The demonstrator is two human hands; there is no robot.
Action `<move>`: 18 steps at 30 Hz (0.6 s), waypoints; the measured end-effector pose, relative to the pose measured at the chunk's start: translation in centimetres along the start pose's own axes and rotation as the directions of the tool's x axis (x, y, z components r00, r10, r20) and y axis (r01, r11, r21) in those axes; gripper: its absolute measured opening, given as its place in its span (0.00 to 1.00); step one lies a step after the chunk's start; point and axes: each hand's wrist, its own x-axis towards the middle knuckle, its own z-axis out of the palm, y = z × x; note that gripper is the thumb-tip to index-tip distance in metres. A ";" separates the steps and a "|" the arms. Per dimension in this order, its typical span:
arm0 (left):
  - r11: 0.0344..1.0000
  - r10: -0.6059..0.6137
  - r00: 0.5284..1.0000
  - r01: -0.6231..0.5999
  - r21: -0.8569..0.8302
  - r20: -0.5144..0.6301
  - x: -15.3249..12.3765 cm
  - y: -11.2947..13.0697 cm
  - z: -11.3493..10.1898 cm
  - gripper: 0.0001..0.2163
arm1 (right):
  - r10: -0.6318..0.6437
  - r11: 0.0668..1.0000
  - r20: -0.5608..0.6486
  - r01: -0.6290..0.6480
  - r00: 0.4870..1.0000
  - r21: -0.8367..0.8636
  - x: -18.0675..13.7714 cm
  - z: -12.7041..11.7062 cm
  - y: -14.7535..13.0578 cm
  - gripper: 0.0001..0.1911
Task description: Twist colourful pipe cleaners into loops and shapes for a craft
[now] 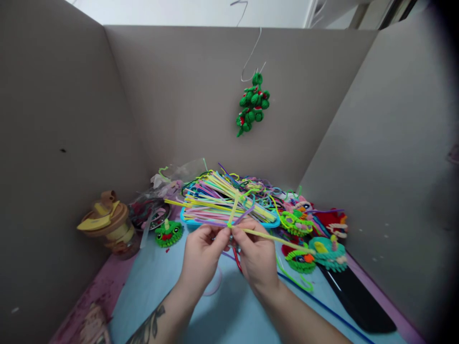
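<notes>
My left hand (201,253) and my right hand (256,253) meet above the blue table mat (161,291), fingertips pinched together on crossed pipe cleaners (234,210). A yellow-green stem stands up from the pinch, a purple one bends beside it, and a long yellow one runs right toward the finished pieces. Both hands are closed on this bundle. Just behind them lies a pile of loose pipe cleaners (218,198) in many colours on a blue tray (186,220).
A green frog-like piece (168,233) lies left of my hands, beside a brown-lidded bottle (109,227). Finished fuzzy pieces (311,248) crowd the right. A black flat object (358,301) lies at the right edge. A green ornament (253,105) hangs on the grey partition.
</notes>
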 end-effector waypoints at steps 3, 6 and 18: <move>0.999 0.005 1.000 -0.006 0.045 0.011 0.1 -0.1 -0.3 0.06 | 0.002 1.000 -0.002 -0.002 1.000 -0.004 0.1 -0.1 0.0 0.08; 0.996 0.018 0.999 -0.022 0.089 0.044 0.3 -0.2 -0.6 0.06 | 0.029 0.999 0.001 -0.029 1.000 0.040 0.0 0.0 0.2 0.08; 0.979 0.063 0.996 -0.076 0.189 0.071 1.0 0.0 -1.4 0.07 | 0.089 0.996 0.056 -0.090 0.994 0.010 0.6 0.1 0.5 0.07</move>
